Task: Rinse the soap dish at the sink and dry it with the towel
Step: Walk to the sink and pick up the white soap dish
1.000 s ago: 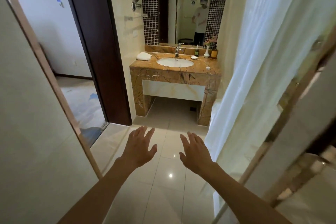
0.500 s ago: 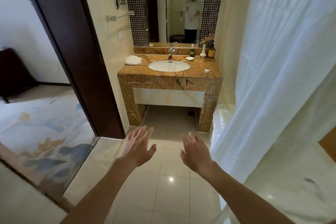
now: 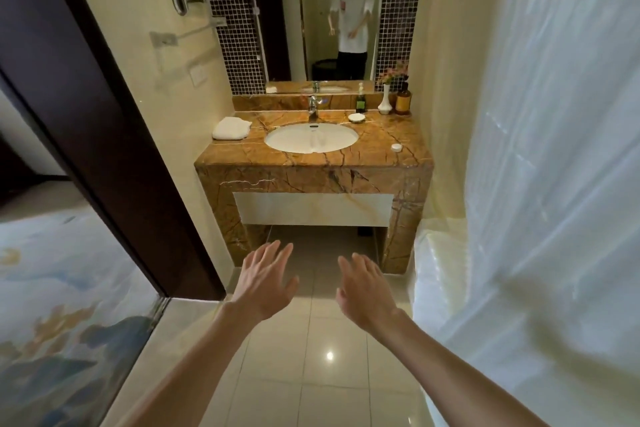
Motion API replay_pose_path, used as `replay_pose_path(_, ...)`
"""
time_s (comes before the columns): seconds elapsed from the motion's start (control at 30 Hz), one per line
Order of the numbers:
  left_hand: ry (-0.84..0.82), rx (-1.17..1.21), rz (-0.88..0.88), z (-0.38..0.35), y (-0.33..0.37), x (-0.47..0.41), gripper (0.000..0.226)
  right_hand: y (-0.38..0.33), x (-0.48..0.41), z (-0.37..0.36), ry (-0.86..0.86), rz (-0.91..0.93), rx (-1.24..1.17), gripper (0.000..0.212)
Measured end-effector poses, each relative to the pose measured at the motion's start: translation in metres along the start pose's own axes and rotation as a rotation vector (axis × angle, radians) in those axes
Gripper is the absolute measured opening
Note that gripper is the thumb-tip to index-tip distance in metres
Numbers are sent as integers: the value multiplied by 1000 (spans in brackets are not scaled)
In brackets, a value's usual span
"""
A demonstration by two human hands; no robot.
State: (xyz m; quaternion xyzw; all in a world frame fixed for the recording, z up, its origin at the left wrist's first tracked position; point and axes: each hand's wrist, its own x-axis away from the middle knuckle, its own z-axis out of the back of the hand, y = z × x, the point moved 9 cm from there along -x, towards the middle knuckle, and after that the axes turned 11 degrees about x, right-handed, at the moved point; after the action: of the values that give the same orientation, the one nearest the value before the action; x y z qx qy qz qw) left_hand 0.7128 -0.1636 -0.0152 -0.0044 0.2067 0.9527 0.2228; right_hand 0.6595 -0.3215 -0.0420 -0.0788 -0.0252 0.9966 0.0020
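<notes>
Ahead: towel (image 3: pixel 231 128) L of sink (image 3: pixel 311 137), soap dish (image 3: pixel 356 117) R.

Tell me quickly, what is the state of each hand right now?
Left hand: open, fingers spread, holding nothing.
Right hand: open, fingers spread, holding nothing.
</notes>
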Motion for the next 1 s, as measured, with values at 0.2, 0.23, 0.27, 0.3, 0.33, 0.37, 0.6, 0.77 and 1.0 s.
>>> replay_pose_path(0.2, -16, 30, -1, -7, -20, -76, 68, 14, -75, -13, -15, 4, 21, 58)
replay_pose_path(0.23, -13, 36, -8, -7, -24, -90, 68, 16, -88, -16, -16, 0, 26, 59)
replay_pose_path(0.27, -11, 37, -13, -7, -28, -104, 68, 18, -102, -19, -21, -5, 30, 61)
replay_pose_path(0.3, -6, 33, -20, -7, -33, -120, 67, 20, -116, -23, -29, -11, 32, 62)
replay_pose_path(0.33, 1, 26, -30, -7, -38, -135, 67, 22, -130, -26, -32, -18, 33, 63)
replay_pose_path(0.37, 8, 27, -41, -7, -44, -149, 66, 23, -144, -29, -28, -25, 38, 63)
replay_pose_path(0.6, 15, 49, -84, 0, -81, -248, 67, 33, -233, -27, 7, -87, 87, 51)
replay_pose_path(0.77, -5, 55, -92, -7, -96, -302, 70, 41, -284, -34, -16, -93, 96, 46)
replay_pose_path(1.0, -52, 83, -91, -30, -111, -390, 73, 64, -361, -55, -26, -73, 82, 52)
